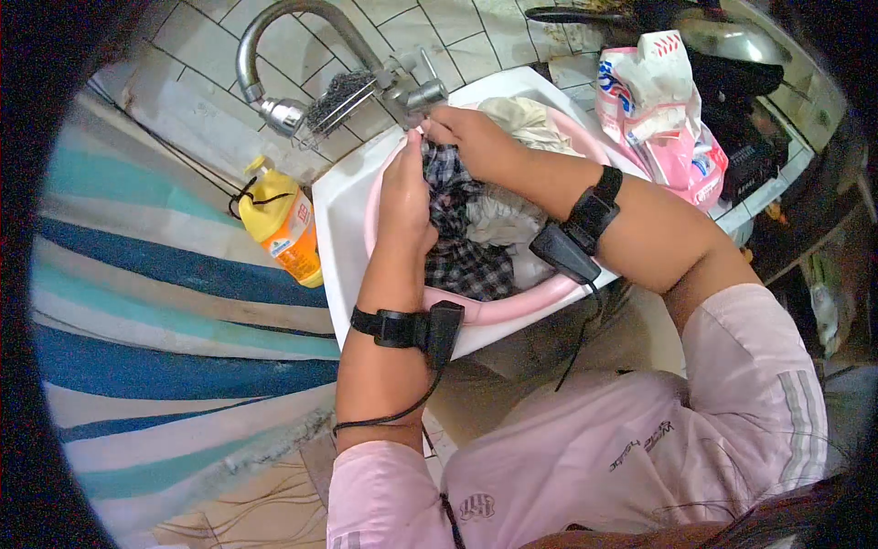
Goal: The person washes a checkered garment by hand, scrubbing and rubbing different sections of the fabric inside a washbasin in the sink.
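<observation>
A dark checked cloth garment (468,271) is bunched in a pink basin (512,307), which sits inside a white sink (342,207). My left hand (408,188) is closed on the garment's upper left edge, its fingers mostly turned away from view. Close beside it, my right hand (465,139) has curled fingers pinching the same cloth near the tap. Pale, wet-looking cloths (526,121) lie in the basin behind and under my right forearm. Whether the basin holds water, I cannot tell.
Over the sink's back left corner arches a metal faucet (313,13), beside a wire rack (343,102) with a scouring pad. A yellow bottle (282,221) stands left of the sink. Pink-and-white packets (660,119) stand at the right, near a dark pan (732,44).
</observation>
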Demonstrator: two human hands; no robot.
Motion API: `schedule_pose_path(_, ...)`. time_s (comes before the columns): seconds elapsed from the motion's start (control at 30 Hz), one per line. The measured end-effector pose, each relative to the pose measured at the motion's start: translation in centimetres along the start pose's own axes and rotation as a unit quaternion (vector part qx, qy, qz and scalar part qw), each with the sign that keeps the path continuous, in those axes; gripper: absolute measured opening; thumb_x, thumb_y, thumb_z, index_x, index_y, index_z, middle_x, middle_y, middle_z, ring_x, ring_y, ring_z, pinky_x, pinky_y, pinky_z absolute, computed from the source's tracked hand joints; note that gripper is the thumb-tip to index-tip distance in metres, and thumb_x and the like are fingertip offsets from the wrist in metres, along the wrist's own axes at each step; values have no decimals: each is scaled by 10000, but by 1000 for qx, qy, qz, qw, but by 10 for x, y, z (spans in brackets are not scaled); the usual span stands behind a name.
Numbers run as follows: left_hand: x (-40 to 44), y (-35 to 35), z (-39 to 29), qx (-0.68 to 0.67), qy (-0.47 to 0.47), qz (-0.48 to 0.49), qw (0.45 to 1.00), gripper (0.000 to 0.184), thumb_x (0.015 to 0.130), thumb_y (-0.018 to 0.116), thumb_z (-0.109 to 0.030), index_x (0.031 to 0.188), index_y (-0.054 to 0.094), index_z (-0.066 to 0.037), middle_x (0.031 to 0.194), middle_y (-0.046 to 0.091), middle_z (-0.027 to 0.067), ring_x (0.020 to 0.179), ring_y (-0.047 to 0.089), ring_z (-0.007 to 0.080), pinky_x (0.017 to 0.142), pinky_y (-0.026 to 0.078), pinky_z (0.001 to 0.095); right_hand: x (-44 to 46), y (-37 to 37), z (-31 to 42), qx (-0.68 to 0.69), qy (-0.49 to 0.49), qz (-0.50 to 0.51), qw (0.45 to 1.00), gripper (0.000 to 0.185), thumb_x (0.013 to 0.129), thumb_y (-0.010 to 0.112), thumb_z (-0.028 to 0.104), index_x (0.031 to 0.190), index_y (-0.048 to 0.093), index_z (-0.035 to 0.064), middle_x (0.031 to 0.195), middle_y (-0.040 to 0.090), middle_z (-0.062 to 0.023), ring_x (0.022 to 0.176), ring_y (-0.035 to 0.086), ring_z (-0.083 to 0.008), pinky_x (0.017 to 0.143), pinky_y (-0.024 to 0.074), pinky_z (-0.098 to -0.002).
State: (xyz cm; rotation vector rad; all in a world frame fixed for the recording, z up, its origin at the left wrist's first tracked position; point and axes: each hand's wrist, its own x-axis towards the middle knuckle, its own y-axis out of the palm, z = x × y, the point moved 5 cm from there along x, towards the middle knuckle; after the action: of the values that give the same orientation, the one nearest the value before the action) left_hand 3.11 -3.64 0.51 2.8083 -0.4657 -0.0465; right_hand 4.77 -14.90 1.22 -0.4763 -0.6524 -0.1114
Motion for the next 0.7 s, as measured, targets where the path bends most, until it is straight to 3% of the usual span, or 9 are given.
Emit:
schedule_pose_path(0.1,-2,-11,5,113,-61,-60,990,370,923,455,-390,1033,574,-57,910,652,78,785,648,187,649,528,350,-12,1,13,-34,13,16,999,234,931,464,235,867,520,17,751,553,-197,727,559,-336,684,435,-418)
schedule_pose_path(0.17,13,-28,25,23,-79,-39,996,365,919,464,-382,1028,575,-51,907,655,79,784,650,191,646,528,350,-16,11,27,-60,-13,34,998,211,925,452,230,886,514,32,813,572,-228,807,552,-423,693,425,-468)
schedule_pose_path(0.2,13,-25,27,-71,-96,-21,993,362,915,473,-375,1023,576,-45,905,658,79,784,651,194,642,528,351,-17,10,32,-59,-13,35,998,211,925,452,230,886,514,32,813,572,-228,807,552,-423,693,425,-468)
schedule_pose_path(0.27,10,-30,28,-77,-111,-57,989,351,905,502,-347,1034,578,-30,896,660,80,770,652,208,636,526,347,-20,13,46,-36,-50,82,995,206,923,455,221,882,514,27,787,567,-230,769,554,-414,679,429,-456)
schedule_pose_path(0.33,12,-28,24,63,-70,-61,994,333,904,508,-336,1021,582,-34,883,660,73,753,652,203,622,524,343,-14,11,26,-44,-38,60,997,206,921,458,217,878,516,23,791,572,-231,767,556,-408,677,432,-448)
schedule_pose_path(0.5,3,-14,12,76,-61,-31,995,339,883,539,-343,1020,582,-36,893,660,79,747,653,209,626,526,347,-3,8,-12,-90,43,86,991,227,922,462,227,903,511,6,827,598,-234,812,574,-403,692,444,-436)
schedule_pose_path(0.57,6,-17,16,97,-67,-33,992,341,879,542,-344,1020,581,-36,897,660,83,749,654,212,627,528,350,-9,7,6,-98,15,67,993,242,924,460,243,914,514,8,836,598,-231,819,575,-404,702,445,-446)
schedule_pose_path(0.67,11,-24,25,5,-71,-46,996,325,881,536,-340,1000,589,-42,880,661,86,760,656,217,630,534,359,-14,16,29,-106,-27,57,992,277,930,448,285,935,516,16,864,594,-219,849,576,-405,734,442,-480)
schedule_pose_path(0.7,4,-21,22,-20,-103,-49,993,332,923,454,-334,1025,578,-44,919,651,85,808,650,211,661,532,343,-17,14,43,-84,-31,76,993,273,932,445,285,930,514,21,859,589,-219,851,571,-407,736,439,-481)
